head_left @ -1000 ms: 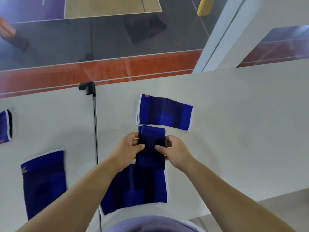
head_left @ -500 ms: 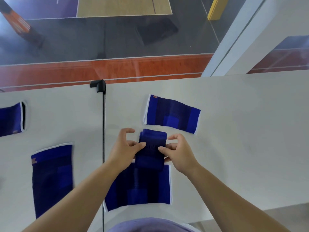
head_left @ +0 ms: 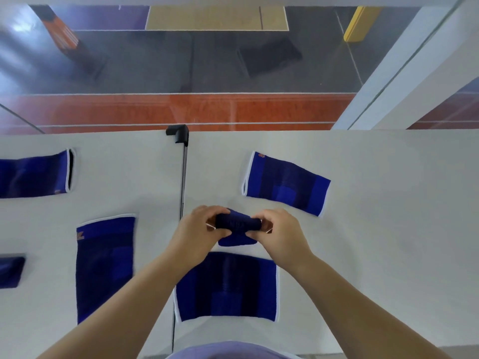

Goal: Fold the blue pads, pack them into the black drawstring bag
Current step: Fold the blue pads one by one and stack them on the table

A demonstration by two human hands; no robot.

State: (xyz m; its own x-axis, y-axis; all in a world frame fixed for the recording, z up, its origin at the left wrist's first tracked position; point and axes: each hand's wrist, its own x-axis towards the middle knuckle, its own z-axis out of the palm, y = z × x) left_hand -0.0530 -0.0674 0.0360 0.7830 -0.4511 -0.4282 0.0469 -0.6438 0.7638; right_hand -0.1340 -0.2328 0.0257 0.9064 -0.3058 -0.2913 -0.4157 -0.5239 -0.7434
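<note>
At the centre of the frame the left hand (head_left: 201, 230) and right hand (head_left: 281, 233) pinch a small folded blue pad (head_left: 237, 225) by its two ends, just above the table (head_left: 388, 203). It looks light, soft and springy, so holding both ends should keep the fold. Four flat pads lie around; the black drawstring bag isn't visible.

A black clamp (head_left: 178, 132) sits at the far edge of my white worktop (head_left: 375, 203), over its seam. Beyond lies a floor (head_left: 181, 110) in orange, grey and purple, with a yellow post (head_left: 359, 24) standing farther off.
</note>
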